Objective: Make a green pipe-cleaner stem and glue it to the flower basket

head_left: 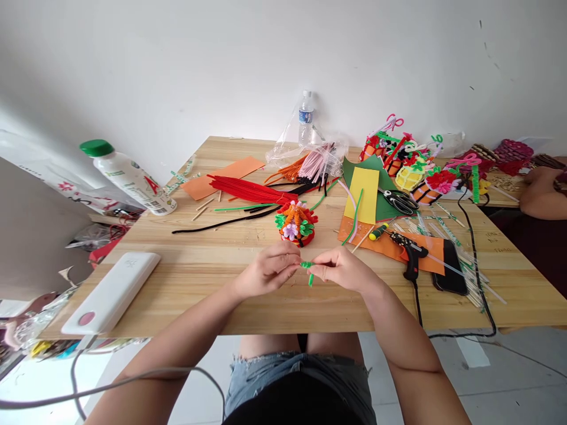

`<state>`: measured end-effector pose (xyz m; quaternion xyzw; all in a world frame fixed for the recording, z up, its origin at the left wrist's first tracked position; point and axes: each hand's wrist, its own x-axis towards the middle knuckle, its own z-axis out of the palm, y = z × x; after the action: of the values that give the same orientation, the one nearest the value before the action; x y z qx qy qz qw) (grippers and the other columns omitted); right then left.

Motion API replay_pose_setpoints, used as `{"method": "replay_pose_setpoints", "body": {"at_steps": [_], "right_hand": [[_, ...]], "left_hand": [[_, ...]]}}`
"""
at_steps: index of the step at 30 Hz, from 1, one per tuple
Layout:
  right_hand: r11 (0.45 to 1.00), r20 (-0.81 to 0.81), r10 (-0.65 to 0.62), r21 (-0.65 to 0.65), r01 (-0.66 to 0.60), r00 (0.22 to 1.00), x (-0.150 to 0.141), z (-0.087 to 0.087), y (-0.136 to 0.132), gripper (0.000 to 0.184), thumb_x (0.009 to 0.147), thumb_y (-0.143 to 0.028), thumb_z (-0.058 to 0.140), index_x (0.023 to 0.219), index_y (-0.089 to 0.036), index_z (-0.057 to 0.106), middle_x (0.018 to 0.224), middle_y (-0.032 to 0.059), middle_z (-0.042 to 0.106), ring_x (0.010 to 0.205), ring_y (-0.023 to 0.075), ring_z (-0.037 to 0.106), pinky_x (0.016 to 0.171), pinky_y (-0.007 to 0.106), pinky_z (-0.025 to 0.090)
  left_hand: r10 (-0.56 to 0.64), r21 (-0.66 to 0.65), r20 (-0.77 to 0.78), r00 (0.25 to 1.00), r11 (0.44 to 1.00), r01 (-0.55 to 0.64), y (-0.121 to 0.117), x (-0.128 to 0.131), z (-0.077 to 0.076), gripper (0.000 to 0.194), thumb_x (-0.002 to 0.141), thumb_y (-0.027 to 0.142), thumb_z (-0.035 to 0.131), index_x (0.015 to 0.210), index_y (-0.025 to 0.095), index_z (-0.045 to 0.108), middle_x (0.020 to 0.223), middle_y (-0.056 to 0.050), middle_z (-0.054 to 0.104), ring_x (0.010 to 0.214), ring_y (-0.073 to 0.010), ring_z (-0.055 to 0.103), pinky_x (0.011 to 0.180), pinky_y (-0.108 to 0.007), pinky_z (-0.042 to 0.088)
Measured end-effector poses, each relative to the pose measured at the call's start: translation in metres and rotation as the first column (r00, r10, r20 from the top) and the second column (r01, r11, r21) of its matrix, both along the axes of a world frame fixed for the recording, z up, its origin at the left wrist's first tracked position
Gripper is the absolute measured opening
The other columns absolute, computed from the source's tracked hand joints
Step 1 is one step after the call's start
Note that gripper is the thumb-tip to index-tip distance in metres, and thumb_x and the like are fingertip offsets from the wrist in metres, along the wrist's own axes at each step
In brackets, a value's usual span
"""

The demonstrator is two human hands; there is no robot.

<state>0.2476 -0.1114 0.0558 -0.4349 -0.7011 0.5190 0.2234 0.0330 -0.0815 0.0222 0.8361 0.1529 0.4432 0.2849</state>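
Between my two hands is a short green pipe cleaner point(306, 265), bent into small loops with one end hanging down. My left hand point(271, 268) pinches its left side with closed fingers. From the other side, the thumb and fingers of my right hand point(341, 268) grip it too. Just beyond my hands stands a small basket of pipe-cleaner flowers point(296, 224) in orange, red, green and lilac. Behind it lies a bundle of red pipe cleaners point(248, 189). A green strand point(355, 215) rests on yellow card to the right.
A glue gun point(411, 254) with a black cord, a phone point(449, 271), scissors point(401, 202) and a screwdriver point(378, 231) lie at the right. Finished flower baskets point(410, 171) stand behind them. A white power bank point(113, 292) and a tilted bottle point(133, 180) are at the left. Another person's arm point(543, 192) shows far right.
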Motion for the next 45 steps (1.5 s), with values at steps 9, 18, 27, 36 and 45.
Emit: {"method": "replay_pose_setpoints", "body": {"at_steps": [9, 18, 27, 36, 45], "right_hand": [[0.882, 0.157, -0.086, 0.470, 0.002, 0.984, -0.003, -0.010, -0.007, 0.012, 0.084, -0.012, 0.053, 0.073, -0.016, 0.059, 0.068, -0.0020, 0.052, 0.058, 0.0088, 0.044, 0.052, 0.021, 0.033], [0.592, 0.221, -0.275, 0.806, -0.017, 0.936, -0.008, -0.022, -0.002, 0.015, 0.087, -0.006, 0.049, 0.082, -0.019, 0.051, 0.080, 0.0028, 0.056, 0.071, 0.0142, 0.055, 0.062, 0.023, 0.040], [0.469, 0.267, -0.281, 0.876, -0.111, 0.922, -0.008, -0.019, -0.002, 0.013, 0.091, -0.013, 0.050, 0.080, -0.018, 0.055, 0.078, 0.0044, 0.058, 0.067, 0.0144, 0.055, 0.057, 0.025, 0.037], [0.725, 0.012, -0.201, 0.675, 0.140, 0.980, -0.011, -0.012, -0.003, 0.021, 0.091, -0.021, 0.052, 0.071, -0.018, 0.055, 0.070, 0.0028, 0.060, 0.064, 0.0129, 0.055, 0.059, 0.024, 0.043], [0.675, -0.143, -0.334, 0.654, 0.343, 0.932, -0.018, -0.022, -0.003, 0.008, 0.087, -0.027, 0.062, 0.087, -0.020, 0.056, 0.078, 0.0022, 0.062, 0.061, 0.0115, 0.057, 0.054, 0.023, 0.047]], "left_hand": [[-0.016, -0.316, -0.018, 1.000, 0.949, 0.009, -0.004, 0.008, 0.001, 0.016, 0.087, 0.026, 0.061, 0.090, 0.015, 0.072, 0.084, -0.010, 0.071, 0.077, -0.0159, 0.065, 0.071, -0.027, 0.052], [0.092, -0.498, -0.039, 0.995, 0.862, -0.099, -0.003, 0.010, -0.008, 0.017, 0.084, 0.029, 0.065, 0.087, 0.014, 0.072, 0.085, -0.008, 0.072, 0.078, -0.0169, 0.065, 0.072, -0.028, 0.052], [0.082, -0.558, 0.023, 0.996, 0.828, -0.055, -0.005, 0.010, -0.003, 0.022, 0.083, 0.034, 0.067, 0.084, 0.014, 0.075, 0.082, -0.009, 0.073, 0.073, -0.0165, 0.065, 0.067, -0.027, 0.052], [0.086, -0.517, 0.041, 0.995, 0.854, -0.052, -0.006, 0.010, 0.002, 0.018, 0.080, 0.032, 0.070, 0.083, 0.016, 0.077, 0.080, -0.009, 0.073, 0.072, -0.0165, 0.065, 0.069, -0.028, 0.052], [0.126, -0.655, 0.024, 0.992, 0.751, -0.080, -0.003, 0.010, 0.000, 0.024, 0.075, 0.037, 0.073, 0.083, 0.014, 0.077, 0.084, -0.009, 0.074, 0.074, -0.0179, 0.066, 0.067, -0.028, 0.052]]}}
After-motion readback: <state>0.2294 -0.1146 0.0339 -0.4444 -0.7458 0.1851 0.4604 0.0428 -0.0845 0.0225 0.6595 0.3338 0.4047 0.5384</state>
